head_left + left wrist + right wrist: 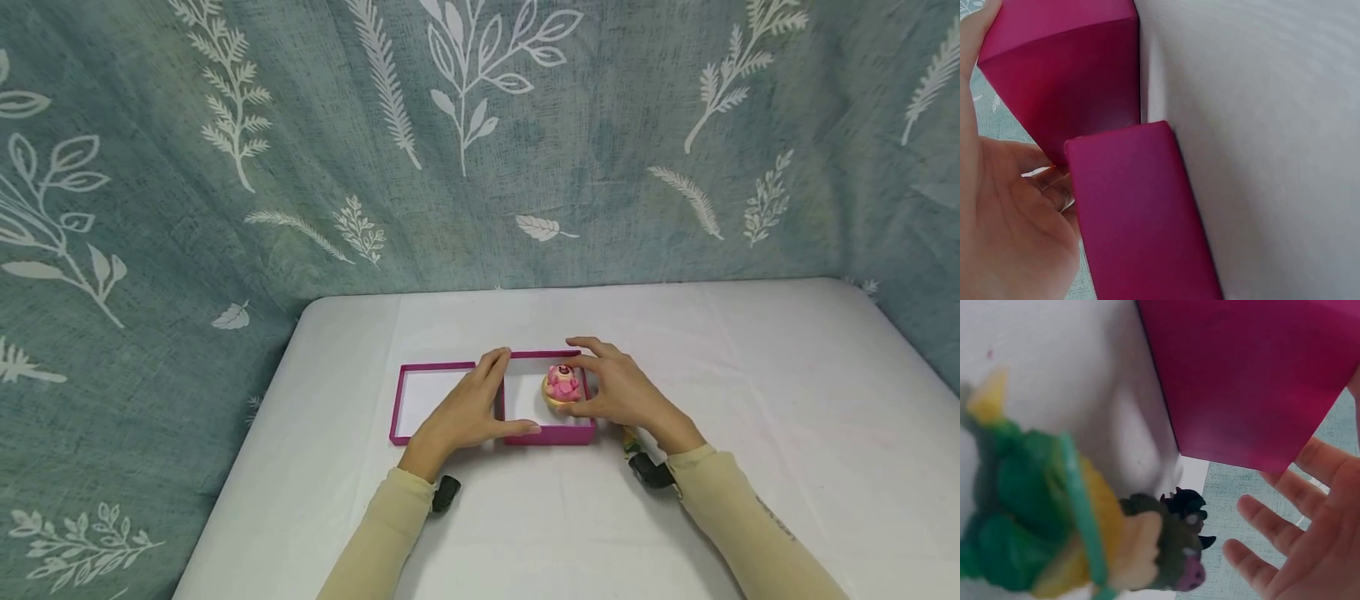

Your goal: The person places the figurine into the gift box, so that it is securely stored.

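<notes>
A magenta box (551, 435) with a white inside stands uncovered on the table. My left hand (471, 408) grips its left side, the thumb along the front rim and the fingers by the back corner. In the left wrist view the box (1072, 81) shows between thumb and fingers. My right hand (618, 392) pinches a pink bear-like figurine (562, 383) with a yellowish round base, at the right part of the box's opening. Whether the figurine touches the box floor I cannot tell. The other right fingers are spread past the box wall.
A shallow magenta lid (395, 408), white inside, lies left of the box. Beneath my right wrist is a green and yellow figurine (1035, 500) with dark hair, close to the box. A white cloth (540, 533) covers the table; a leaf-patterned curtain (480, 208) hangs behind.
</notes>
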Tool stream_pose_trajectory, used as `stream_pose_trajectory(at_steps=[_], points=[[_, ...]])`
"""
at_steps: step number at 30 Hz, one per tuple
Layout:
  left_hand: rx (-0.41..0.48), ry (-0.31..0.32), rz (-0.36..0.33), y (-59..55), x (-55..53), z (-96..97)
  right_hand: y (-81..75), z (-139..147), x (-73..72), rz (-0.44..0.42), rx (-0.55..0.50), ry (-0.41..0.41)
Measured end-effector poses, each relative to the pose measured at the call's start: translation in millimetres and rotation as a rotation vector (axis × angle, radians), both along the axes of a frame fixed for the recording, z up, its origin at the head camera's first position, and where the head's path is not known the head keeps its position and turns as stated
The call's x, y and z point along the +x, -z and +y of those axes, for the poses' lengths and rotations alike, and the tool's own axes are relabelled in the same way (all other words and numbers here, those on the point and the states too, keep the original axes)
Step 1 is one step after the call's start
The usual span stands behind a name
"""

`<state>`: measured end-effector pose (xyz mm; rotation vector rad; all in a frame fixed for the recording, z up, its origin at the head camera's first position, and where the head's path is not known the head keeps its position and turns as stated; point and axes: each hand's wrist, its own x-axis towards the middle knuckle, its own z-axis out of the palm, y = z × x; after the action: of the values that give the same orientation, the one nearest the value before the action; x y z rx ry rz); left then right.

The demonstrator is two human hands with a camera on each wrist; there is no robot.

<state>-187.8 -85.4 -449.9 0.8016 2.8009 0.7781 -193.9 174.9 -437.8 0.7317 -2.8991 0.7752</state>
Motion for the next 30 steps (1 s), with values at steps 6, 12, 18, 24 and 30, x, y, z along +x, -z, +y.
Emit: stream_pose_trajectory(at_steps=[6,12,18,24,30], points=[[0.001,-0.002,-0.001,-1.3,-0.2,-0.1,-4.0,-2.0,-2.0,-0.009,0.046,0.006],[-0.001,-0.008,0.001,-0.7,0.1,-0.6,-6.4,-3.7,-2.9,-0.02,0.067,0.001],[-0.003,-0.007,-0.002,-0.5,0.4,-0.2,-8.1,-4.8,-2.9,-0.036,0.074,0.004],[-0.004,-0.005,-0.009,-0.6,0.3,0.7,-8.8,-5.3,-4.3,-0.063,0.078,0.007],[-0.001,-0.008,-0.007,-1.1,0.3,0.2,-8.1,-6.2,-6.1,-0.078,0.081,0.005]])
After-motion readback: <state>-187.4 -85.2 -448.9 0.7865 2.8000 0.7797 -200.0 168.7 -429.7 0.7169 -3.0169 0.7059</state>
